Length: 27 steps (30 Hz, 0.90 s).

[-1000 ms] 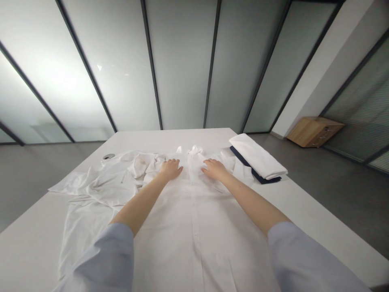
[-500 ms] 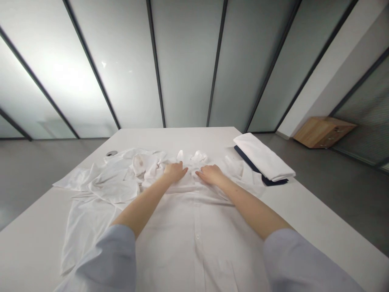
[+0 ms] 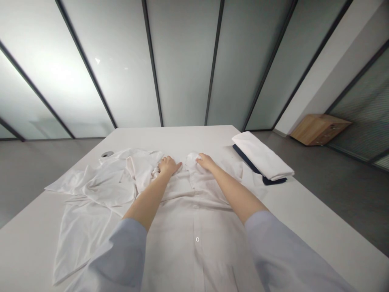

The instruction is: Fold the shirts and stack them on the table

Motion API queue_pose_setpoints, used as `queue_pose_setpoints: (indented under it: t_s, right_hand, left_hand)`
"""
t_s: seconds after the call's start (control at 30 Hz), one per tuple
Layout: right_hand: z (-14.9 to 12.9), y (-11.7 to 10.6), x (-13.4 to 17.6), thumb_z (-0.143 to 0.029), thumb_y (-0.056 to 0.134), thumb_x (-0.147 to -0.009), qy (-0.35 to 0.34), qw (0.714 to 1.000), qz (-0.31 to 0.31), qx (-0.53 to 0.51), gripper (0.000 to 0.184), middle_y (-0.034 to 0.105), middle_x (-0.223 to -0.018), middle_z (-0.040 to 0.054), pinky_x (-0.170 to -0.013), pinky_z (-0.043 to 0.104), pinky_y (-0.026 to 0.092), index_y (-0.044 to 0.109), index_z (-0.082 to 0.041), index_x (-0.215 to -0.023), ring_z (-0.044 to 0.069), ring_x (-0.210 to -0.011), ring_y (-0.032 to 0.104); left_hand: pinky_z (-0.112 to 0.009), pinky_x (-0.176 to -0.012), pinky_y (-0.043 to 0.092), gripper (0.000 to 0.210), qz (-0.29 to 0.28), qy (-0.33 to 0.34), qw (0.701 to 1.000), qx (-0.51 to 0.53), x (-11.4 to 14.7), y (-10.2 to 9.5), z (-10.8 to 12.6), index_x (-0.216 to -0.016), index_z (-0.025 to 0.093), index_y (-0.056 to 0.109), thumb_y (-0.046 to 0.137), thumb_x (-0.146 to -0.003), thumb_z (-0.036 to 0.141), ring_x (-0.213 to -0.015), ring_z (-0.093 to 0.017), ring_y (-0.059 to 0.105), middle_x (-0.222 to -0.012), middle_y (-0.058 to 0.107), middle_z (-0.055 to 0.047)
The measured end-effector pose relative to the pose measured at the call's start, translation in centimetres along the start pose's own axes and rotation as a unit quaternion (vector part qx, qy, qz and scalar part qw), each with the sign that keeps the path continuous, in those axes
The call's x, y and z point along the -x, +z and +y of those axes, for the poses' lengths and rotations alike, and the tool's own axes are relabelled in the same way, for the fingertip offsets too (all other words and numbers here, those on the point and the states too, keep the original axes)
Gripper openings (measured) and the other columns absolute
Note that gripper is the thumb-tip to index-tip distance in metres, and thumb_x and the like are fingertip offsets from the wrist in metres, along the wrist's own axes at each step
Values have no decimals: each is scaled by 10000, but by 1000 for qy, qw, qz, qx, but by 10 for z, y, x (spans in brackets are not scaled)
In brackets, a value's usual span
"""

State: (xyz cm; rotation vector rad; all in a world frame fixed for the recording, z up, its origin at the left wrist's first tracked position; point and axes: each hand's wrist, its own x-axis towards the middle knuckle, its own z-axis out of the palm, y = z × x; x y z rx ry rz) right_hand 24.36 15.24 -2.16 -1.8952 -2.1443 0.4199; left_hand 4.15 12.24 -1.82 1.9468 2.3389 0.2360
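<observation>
A white button-up shirt (image 3: 182,239) lies front side up on the table, its placket running down the middle toward me. My left hand (image 3: 169,165) rests on the upper part of the shirt with fingers and thumb spread. Across from it, my right hand (image 3: 206,161) is closed on the white cloth at the shirt's collar end, fingertips partly hidden. To the left, a second heap of crumpled white cloth (image 3: 111,184) spreads over the table and touches the shirt's side.
A folded white cloth (image 3: 263,154) sits on a dark navy folded cloth (image 3: 273,181) at the table's right edge. At the back left is a round grey cable hole (image 3: 107,154). A wooden cabinet (image 3: 319,129) stands on the floor beyond, near frosted glass panels (image 3: 185,61).
My left hand has shifted slightly left. My right hand has moved a little away from me and closed on the cloth at the collar. The view has shifted slightly.
</observation>
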Motion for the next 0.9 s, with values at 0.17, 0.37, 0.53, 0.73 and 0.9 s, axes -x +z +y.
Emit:
queue_pose_setpoints:
  t_s: [0.17,0.37,0.53,0.73,0.9]
  right_hand:
    - [1,6,-5,-164,487,-820,42,998,12,-41,458,680,-1127,92,-815,257,455,512,-174,-1278,193,-980,638]
    - [-4,-2,-7,-269,390,-904,-7,999,44,-2,401,528,-1373,112,-1016,322,358,562,-187,-1257,225,-1258,474]
    - [-15,-4,8,-527,445,-889,4,996,-2,85,768,95,-1593,171,-1121,466,195,216,-128,-1503,337,-1449,108]
    - [-20,-12,55,-466,420,-914,-93,984,-16,149,458,495,-1391,156,-1056,470,286,552,-200,-1263,316,-1293,413]
    - [-22,-3,86,-608,387,-887,-62,982,-61,166,594,413,-1451,186,-1000,591,298,537,-203,-1295,402,-1307,368]
  left_hand:
    - [-283,-798,496,535,-47,38,988,141,-19,7,-19,-1356,197,375,474,-832,231,-956,-180,661,-1038,698,-62]
    - [-303,-961,444,403,22,91,990,105,-27,-2,-15,-1230,174,550,388,-861,183,-1204,-209,544,-1277,609,-101]
    - [-436,-1112,287,619,71,137,988,-14,-1,-4,0,-1406,84,359,475,-862,356,-1434,-324,202,-1547,252,-197]
    - [-574,-1012,352,619,-59,179,981,-49,34,16,14,-1303,185,494,332,-886,613,-1335,-378,351,-1429,436,-182]
    - [-670,-1080,139,768,-85,117,988,-47,18,21,15,-1490,136,239,237,-902,629,-1446,-404,54,-1592,73,-194]
